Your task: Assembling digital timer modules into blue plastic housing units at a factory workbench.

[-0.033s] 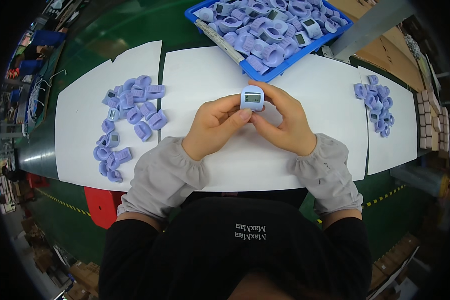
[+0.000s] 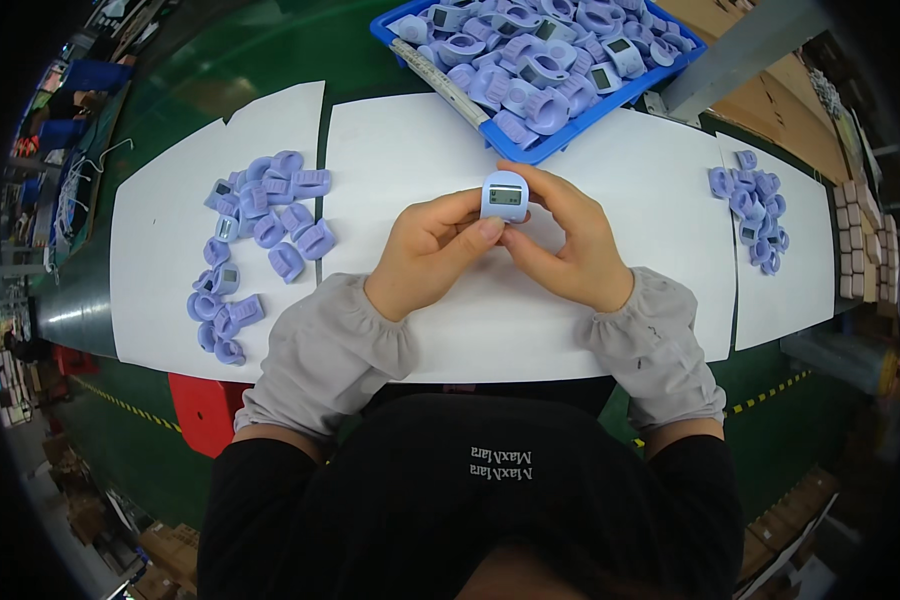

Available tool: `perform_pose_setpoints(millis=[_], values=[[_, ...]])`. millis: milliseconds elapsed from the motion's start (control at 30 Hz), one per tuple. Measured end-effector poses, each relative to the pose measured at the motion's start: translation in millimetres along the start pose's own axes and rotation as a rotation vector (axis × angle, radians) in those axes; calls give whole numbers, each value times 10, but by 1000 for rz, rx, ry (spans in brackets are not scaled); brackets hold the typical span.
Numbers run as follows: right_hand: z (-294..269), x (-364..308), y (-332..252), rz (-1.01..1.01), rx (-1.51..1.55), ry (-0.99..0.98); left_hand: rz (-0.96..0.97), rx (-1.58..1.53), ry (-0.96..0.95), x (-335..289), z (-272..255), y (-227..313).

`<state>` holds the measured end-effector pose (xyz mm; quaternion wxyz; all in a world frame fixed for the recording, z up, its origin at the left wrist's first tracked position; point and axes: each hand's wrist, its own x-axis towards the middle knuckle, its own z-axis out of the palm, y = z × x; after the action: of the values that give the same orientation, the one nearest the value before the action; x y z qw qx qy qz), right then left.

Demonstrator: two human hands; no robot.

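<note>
Currently held, centre of the frame: one lilac digital device [image 2: 505, 180], arch-topped, grey LCD window facing up, raised over the work surface. Left hand [image 2: 425, 250]: gripping the device from its left side, thumb at the lower edge. Right hand [image 2: 575, 240]: also gripping it, index finger by the upper right edge, thumb below.

Work surface: white sheets, three in view. Middle sheet [image 2: 490, 335], under the hands. Left sheet [image 2: 160, 240], bearing a loose scatter of lilac ring-shaped devices [image 2: 268, 230], some with screens showing. Right sheet [image 2: 805, 230], bearing a tighter cluster of the same kind [image 2: 745, 203].

Top centre: blue plastic bin [image 2: 620, 101], set askew, heaped with more lilac devices; a pale worn strip [image 2: 440, 82] along its left rim.

Clothing: grey oversleeves [image 2: 335, 325] on both forearms; black shirt [image 2: 390, 500], bottom centre.

Room: green floor [image 2: 770, 435], with yellow-and-black striped tape [image 2: 130, 405] at lower left and lower right. Red plastic piece [image 2: 205, 415], lower left, beside the left sheet. Grey post [image 2: 735, 65], upper right, before flat brown cardboard [image 2: 795, 105]. Stacked pale blocks [image 2: 855, 240], right edge. Brown cartons [image 2: 170, 550], bottom left, dim.
</note>
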<state>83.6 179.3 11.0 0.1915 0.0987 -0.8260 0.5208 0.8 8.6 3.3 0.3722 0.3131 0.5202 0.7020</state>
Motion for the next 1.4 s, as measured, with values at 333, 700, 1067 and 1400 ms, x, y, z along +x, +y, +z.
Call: perform_pose_setpoints(millis=[333,700,1067,1400], values=[[-16,-8,13,18,33,-10,-8,49,-10,-1,-8,-22],[-97,-36,-15,56,104,3,13,49,-14,8,2,-76],[-134,-300,-104,11,56,114,42,93,-79,19,202,-31],[-167,-443,-105,125,219,115,-7,213,-55,-37,323,77]])
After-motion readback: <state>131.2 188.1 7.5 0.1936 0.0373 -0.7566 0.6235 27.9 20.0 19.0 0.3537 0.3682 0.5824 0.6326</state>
